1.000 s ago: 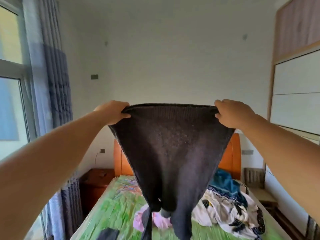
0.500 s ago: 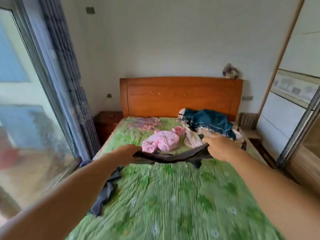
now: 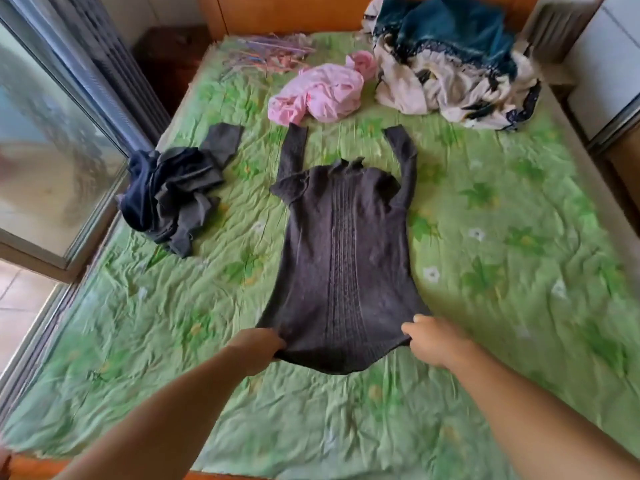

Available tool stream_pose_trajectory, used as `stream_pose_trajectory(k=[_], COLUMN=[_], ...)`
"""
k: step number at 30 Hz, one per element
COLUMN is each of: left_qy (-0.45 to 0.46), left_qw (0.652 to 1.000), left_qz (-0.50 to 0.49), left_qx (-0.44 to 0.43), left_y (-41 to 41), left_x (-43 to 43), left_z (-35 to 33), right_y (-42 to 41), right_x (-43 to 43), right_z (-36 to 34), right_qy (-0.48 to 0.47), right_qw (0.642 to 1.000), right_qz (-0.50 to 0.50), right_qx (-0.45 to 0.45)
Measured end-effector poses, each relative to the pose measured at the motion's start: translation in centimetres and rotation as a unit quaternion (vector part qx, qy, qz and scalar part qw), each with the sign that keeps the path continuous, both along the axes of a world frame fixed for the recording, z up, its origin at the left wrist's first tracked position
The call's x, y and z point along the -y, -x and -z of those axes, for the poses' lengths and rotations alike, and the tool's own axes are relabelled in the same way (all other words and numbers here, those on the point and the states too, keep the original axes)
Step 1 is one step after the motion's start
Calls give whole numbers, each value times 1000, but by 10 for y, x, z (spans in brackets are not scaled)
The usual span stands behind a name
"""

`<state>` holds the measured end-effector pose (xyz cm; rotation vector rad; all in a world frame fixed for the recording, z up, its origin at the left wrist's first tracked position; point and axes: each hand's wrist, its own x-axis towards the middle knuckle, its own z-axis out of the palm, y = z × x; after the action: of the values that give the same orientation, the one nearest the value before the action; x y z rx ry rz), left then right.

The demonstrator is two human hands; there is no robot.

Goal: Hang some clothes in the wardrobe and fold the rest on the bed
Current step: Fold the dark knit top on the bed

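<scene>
The left hand (image 3: 258,346) and right hand (image 3: 433,339) each pinch the near hem of the dark sweater (image 3: 341,237), which lies flat on the bed (image 3: 502,289). An uneven tug could bunch the sweater. At its far end, a sleeve might snag the pink garment (image 3: 320,95).

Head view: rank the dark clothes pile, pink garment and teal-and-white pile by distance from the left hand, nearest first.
1. dark clothes pile: window side, just beyond the left hand, which grips the sweater.
2. pink garment: mid-bed, farther up.
3. teal-and-white pile: far right, past the pink one.
</scene>
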<state>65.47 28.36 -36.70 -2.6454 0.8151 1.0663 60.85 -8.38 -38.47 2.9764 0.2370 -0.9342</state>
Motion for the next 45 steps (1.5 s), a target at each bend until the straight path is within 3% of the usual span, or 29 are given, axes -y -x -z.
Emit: stream_pose_trajectory(k=[12, 21, 30, 34, 35, 36, 38, 39, 41, 43, 45], left_qy=[-67, -90, -123, -159, -139, -99, 17, 79, 147, 114, 65], left_qw=[996, 984, 957, 917, 919, 935, 984, 991, 983, 985, 992], left_qz=[34, 19, 66, -16, -45, -54, -61, -80, -88, -62, -46], left_qx=[-53, -154, -254, -366, -367, -335, -166, -72, 61, 113, 101], left_y=[41, 64, 116, 93, 81, 66, 36, 22, -3, -27, -40], left_x=[-6, -2, 2, 13, 17, 22, 31, 35, 42, 45, 42], left_z=[138, 169, 180, 171, 168, 164, 161, 164, 176, 191, 207], right_y=[62, 72, 107, 79, 68, 56, 30, 16, -10, -37, -53], right_x=[-15, -29, -49, -58, -60, -61, -63, -65, -69, -66, -59], right_z=[145, 165, 164, 159, 155, 152, 149, 150, 160, 172, 185], right_qy=[-8, -13, 37, 33, 14, -17, -69, -83, -78, -47, -18], right_qw=[987, 966, 912, 844, 849, 879, 963, 988, 996, 997, 1000], right_qz=[-10, 5, -9, 49, 69, 74, 38, 17, -8, -12, -8], right_qx=[-162, -260, -409, -533, -523, -471, -258, -130, 38, 58, 13])
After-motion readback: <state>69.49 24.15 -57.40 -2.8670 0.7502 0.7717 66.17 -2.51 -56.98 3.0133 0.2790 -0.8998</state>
